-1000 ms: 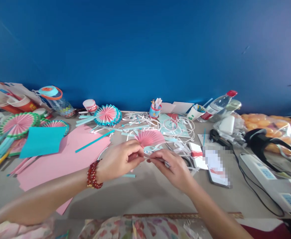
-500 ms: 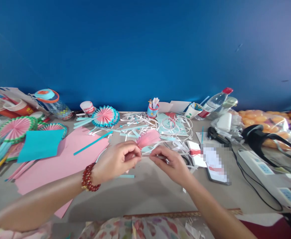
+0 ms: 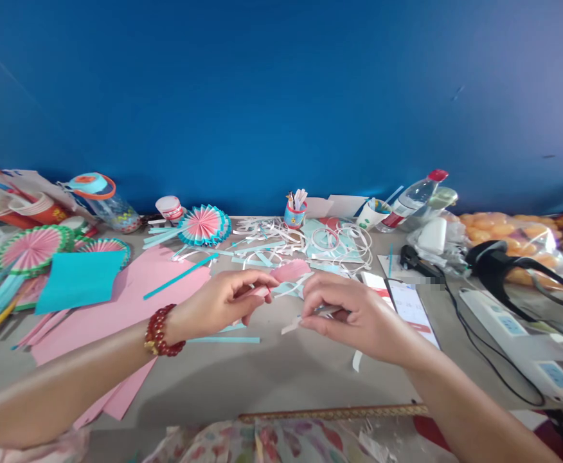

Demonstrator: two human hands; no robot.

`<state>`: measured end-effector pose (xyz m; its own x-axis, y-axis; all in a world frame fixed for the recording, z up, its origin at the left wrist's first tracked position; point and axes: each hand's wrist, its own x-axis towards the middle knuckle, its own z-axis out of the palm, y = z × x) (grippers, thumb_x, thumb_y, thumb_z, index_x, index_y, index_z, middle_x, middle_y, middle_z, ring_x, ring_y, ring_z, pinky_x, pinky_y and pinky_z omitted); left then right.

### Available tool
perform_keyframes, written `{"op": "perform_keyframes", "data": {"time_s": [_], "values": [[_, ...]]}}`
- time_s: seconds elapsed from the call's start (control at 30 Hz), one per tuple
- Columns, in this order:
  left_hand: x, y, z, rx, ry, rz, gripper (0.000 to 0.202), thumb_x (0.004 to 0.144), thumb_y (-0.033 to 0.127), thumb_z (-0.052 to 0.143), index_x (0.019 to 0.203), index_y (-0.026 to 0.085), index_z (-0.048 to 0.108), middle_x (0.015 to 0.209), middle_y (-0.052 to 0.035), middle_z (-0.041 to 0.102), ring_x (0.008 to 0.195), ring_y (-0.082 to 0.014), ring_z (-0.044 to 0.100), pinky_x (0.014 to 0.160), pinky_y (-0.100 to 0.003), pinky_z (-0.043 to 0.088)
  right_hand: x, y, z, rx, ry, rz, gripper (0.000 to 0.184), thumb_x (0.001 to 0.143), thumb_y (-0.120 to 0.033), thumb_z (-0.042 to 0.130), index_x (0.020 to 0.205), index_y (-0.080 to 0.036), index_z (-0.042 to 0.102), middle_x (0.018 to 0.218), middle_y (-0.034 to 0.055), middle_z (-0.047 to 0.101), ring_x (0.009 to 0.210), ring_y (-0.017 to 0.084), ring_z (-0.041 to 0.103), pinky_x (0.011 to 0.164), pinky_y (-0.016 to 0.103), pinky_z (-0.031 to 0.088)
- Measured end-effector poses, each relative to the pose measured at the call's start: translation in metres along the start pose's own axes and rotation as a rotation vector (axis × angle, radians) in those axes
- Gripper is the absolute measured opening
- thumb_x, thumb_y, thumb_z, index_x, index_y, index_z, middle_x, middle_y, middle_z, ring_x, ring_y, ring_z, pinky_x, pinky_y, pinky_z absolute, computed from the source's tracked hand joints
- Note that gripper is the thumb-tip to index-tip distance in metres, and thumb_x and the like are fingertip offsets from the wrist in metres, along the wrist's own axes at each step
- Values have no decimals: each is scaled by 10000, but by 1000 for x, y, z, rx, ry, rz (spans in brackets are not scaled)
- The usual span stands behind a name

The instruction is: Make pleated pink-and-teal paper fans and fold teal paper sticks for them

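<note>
My left hand, with a red bead bracelet at the wrist, is pinched on a piece of pink paper. The paper's wider end sticks out past my fingertips, and the rest is hidden by the fingers. To its right, my right hand is closed with thumb and fingertips on a short white strip. The strip's end points left toward my other hand, and the two hands are apart. Beneath my left hand a light blue strip lies on the table.
Pink sheets and a teal paper square lie on the left, near pleated paper fans. Tangled white strips spread behind my hands. A phone, power strip and tilted bottle are on the right.
My right hand has moved right and slightly down, away from my left hand, and a white strip now shows in its fingers. The pink paper has turned flatter.
</note>
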<state>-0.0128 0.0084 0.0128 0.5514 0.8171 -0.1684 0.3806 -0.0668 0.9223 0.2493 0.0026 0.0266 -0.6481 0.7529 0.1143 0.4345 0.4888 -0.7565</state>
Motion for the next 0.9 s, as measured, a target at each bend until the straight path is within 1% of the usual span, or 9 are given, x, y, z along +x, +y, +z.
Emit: {"op": "perform_keyframes", "data": {"time_s": [0.07,0.17,0.23,0.33,0.4,0.53,0.7,0.9], "values": [[-1,3,-1,3,-43,-11,293,973,357,491,1215,239,607,996,-35,671,608,-78,595,556,-202,477,5,-3,1,3,-4,-7,98,917,-295,632,845,-233,653,873,15,651,835,140,608,624,218,438],[-2,5,-2,4,-80,-49,283,970,359,498,1215,249,585,1010,-28,663,628,-87,585,567,-215,507,12,-7,2,7,7,2,72,903,-252,636,833,-237,640,985,13,679,977,158,620,654,215,435],[-4,6,-2,-5,-98,-52,269,966,346,504,1208,249,571,1025,-27,658,665,-97,581,567,-212,515,16,-7,2,11,11,25,75,893,-234,639,819,-237,636,1028,8,682,1006,161,622,673,219,437],[-6,6,-3,-39,-124,-23,256,964,311,509,1211,248,536,1027,-24,653,690,-98,565,566,-202,512,22,-2,1,16,17,74,82,880,-250,653,801,-236,637,988,-1,688,897,149,633,664,233,433],[-7,5,-3,-55,-140,-22,268,966,300,509,1230,254,508,1022,-21,659,679,-94,558,561,-201,505,25,1,1,22,11,81,97,869,-255,668,782,-231,632,963,-6,688,846,143,625,671,244,429],[-8,3,-5,-56,-162,-27,278,971,300,507,1246,261,499,1047,-28,671,700,-100,568,573,-205,504,27,4,1,21,1,73,107,848,-233,688,761,-221,627,939,-2,682,831,147,614,694,258,424],[-10,1,-6,-25,-176,-31,297,975,290,506,1272,282,507,1083,-30,674,685,-92,573,583,-207,508,27,4,2,-10,20,99,98,858,-260,685,778,-220,642,890,1,665,791,143,597,649,252,400],[-12,5,-5,-25,-191,-35,292,991,358,485,1275,294,479,1081,-28,679,713,-104,586,580,-209,513,28,1,4,-48,34,108,95,853,-272,700,789,-219,654,839,-11,672,769,140,599,673,257,398]]}}
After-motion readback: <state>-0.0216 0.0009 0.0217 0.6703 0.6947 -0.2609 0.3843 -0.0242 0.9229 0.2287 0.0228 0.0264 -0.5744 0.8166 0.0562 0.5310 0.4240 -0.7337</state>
